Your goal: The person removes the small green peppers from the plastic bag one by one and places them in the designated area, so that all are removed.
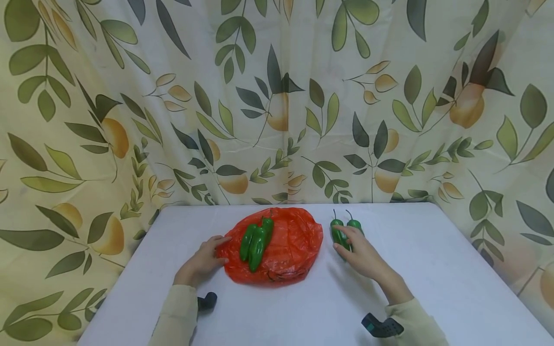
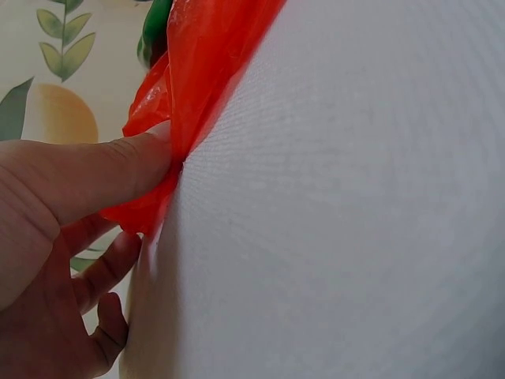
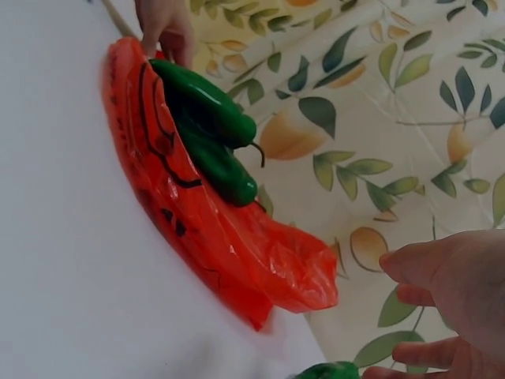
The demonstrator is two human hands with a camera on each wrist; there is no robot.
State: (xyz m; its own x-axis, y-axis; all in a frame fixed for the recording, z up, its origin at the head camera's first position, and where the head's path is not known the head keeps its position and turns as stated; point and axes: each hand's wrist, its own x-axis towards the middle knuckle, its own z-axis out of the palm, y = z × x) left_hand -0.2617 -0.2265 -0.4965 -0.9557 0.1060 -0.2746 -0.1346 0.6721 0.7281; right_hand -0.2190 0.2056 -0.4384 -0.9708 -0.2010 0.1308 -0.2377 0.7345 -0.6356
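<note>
A red plastic bag (image 1: pixel 294 245) lies spread on the white table, with glossy green peppers (image 1: pixel 257 247) resting on its left half. At the bag's left edge is my left hand (image 1: pixel 203 262); in the left wrist view its thumb (image 2: pixel 118 170) and fingers pinch the red plastic. My right hand (image 1: pixel 361 254) hovers over two more green peppers (image 1: pixel 354 224) right of the bag, partly covering them. The right wrist view shows that hand's fingers (image 3: pixel 430 351) spread, with a pepper (image 3: pixel 331 371) just below them at the frame's bottom edge.
The white table (image 1: pixel 277 317) stands against a leaf-and-fruit patterned curtain (image 1: pixel 285 96) that hangs behind it and along both sides. Dark wrist devices (image 1: pixel 382 326) are strapped by the pale sleeves (image 1: pixel 175 317).
</note>
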